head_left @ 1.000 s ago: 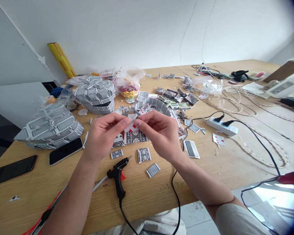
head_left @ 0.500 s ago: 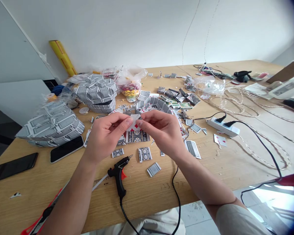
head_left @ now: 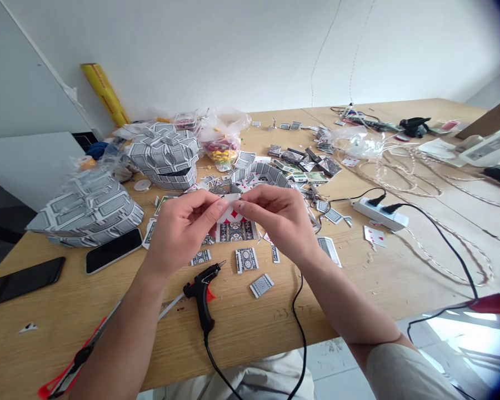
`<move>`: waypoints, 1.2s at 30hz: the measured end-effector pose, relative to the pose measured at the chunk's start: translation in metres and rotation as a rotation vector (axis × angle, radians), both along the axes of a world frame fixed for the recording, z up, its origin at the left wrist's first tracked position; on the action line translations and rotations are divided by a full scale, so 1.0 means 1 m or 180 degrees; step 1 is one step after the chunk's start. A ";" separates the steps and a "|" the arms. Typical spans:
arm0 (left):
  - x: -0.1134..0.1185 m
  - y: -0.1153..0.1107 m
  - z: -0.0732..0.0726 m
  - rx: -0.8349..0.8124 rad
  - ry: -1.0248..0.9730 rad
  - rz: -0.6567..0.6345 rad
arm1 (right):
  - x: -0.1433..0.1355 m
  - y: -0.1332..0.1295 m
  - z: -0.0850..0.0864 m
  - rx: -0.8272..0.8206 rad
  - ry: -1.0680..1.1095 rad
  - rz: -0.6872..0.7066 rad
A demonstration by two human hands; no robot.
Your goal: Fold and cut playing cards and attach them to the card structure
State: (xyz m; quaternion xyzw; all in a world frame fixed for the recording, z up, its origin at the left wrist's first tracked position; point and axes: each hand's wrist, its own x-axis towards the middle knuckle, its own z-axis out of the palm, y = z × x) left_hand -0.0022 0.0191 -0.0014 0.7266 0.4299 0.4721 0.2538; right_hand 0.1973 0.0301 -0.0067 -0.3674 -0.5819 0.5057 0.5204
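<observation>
My left hand (head_left: 183, 225) and my right hand (head_left: 277, 219) meet near the middle of the view, each pinching one side of a white playing card (head_left: 233, 212) with red diamonds. Directly beyond and below it, a dark patterned card piece (head_left: 235, 231) is partly covered. Smaller cut card pieces (head_left: 246, 260) lie on the table nearer to me. A black glue gun (head_left: 202, 294) with a red trigger rests below my left hand. Behind my hands stands an open ring-shaped structure made of cards (head_left: 260, 175), partly hidden by them.
Two card-built boxes (head_left: 164, 155) and two phones (head_left: 114, 250) are at the left. A red cutter (head_left: 77, 358) lies under my left forearm. Card packs (head_left: 294, 158) are at the back. A power strip (head_left: 381, 214) and loose cords (head_left: 404, 189) occupy the right.
The card between my fingertips has tilted slightly, and more of its red diamonds show. Both hands keep their pinch and have barely moved; the view has shifted slightly.
</observation>
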 end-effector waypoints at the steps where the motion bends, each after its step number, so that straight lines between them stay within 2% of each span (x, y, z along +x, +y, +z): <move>1: 0.000 0.000 0.000 -0.0010 -0.0004 -0.0011 | 0.000 0.001 -0.001 0.0009 -0.0018 0.0006; 9: -0.002 0.002 -0.001 -0.0080 -0.0007 -0.0132 | 0.004 0.009 -0.009 0.0098 -0.0131 0.0248; 17: -0.004 0.006 -0.002 -0.0276 -0.0175 -0.0466 | 0.001 0.011 -0.012 0.0140 -0.0091 0.0364; 23: -0.007 0.008 0.000 -0.0271 -0.0127 -0.0640 | -0.002 0.011 -0.013 -0.0001 0.0071 0.0475; 30: -0.008 0.012 -0.005 0.0079 -0.0055 -0.0656 | -0.003 0.010 -0.012 -0.0151 0.0163 0.0726; 36: -0.003 0.013 -0.013 0.0310 -0.0197 -0.0516 | -0.003 0.009 -0.012 -0.0126 0.0165 0.0603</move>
